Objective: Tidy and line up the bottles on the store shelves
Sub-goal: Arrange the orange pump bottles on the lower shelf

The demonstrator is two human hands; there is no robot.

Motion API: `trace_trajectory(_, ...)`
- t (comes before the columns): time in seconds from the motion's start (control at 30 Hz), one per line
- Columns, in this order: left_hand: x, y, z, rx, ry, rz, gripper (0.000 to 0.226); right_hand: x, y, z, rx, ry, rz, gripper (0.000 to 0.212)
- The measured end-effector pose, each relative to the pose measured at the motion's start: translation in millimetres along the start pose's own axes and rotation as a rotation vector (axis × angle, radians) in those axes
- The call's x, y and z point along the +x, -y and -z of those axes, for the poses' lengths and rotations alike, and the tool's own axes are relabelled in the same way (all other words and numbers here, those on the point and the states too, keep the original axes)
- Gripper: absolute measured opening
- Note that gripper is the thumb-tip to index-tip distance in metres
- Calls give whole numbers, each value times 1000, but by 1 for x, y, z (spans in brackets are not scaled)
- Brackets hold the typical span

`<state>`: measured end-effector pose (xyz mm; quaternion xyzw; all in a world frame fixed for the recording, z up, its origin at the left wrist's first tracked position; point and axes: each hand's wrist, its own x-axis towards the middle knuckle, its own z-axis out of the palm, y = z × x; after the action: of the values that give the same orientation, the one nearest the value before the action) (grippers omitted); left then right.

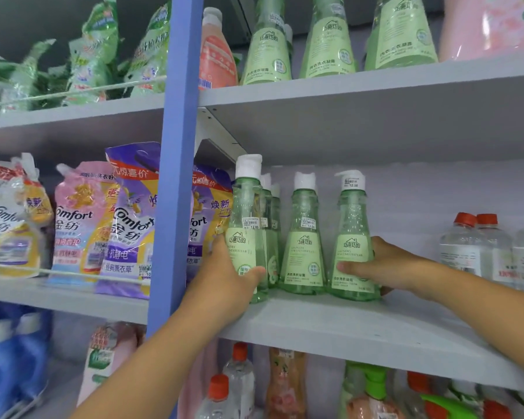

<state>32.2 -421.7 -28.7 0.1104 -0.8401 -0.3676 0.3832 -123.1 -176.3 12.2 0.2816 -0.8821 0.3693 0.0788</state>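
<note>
Both hands were engaged on the middle shelf (330, 325). The left hand (224, 279) gripped the leftmost green bottle (247, 234), thumb across its label; the right hand (384, 264) was curled round the rightmost green bottle (353, 246). Between the hands stood a third green bottle (303, 240), with more behind the left one. Judged step: squaring the front row. The next move would call for drawing both end bottles level with the shelf edge, evenly spaced. Right of the right hand stood clear red-capped bottles (478, 246); left of the left hand, past a blue upright (176, 164), softener pouches (127, 219). Above the hands, an upper shelf (375, 83) carried further green bottles.
</note>
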Motion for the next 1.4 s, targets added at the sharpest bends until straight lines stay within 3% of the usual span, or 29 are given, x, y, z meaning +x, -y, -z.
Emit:
trace_trajectory(0.27,4,4,0,-40,-33,-2,73,1,0,-3,-5,-36,-47,35)
trace_trajectory(0.4,7,6,-4,-39,-59,-8,84,0,0,-3,-3,-28,-57,37)
trace_trajectory(0.57,9,9,-6,-18,-65,-34,75,0,0,-2,-14,-22,-82,46)
trace_trajectory(0.67,6,6,-4,8,-67,-65,84,-8,10,0,-111,-24,-97,52)
trace_trajectory(0.73,-5,3,-4,25,-142,-161,88,-25,24,2,-267,-7,-139,56)
trace_trajectory(0.87,-61,-4,-17,-40,-266,-444,65,-81,44,-6,-512,-85,-119,65)
trace_trajectory(1.03,-162,9,-78,-368,-176,-693,30,-202,9,-25,-214,-411,217,38)
trace_trajectory(1.07,-176,16,-96,-401,-127,-655,26,-226,-5,-34,-156,-505,299,30)
trace_trajectory(1.13,-187,25,-133,-456,17,-391,28,-260,-42,-57,-83,-693,346,19)
trace_trajectory(1.2,-175,41,-174,-441,174,-35,53,-271,-86,-82,19,-738,151,17)
trace_trajectory(1.23,-164,48,-191,-422,262,95,70,-268,-106,-93,83,-671,-27,27)
trace_trajectory(1.3,-149,60,-221,-385,393,179,93,-259,-133,-107,183,-470,-324,66)
trace_trajectory(1.33,-146,65,-231,-354,437,179,91,-254,-145,-114,217,-401,-378,81)
trace_trajectory(1.4,-144,70,-243,-331,425,160,66,-245,-161,-125,274,-335,-416,82)
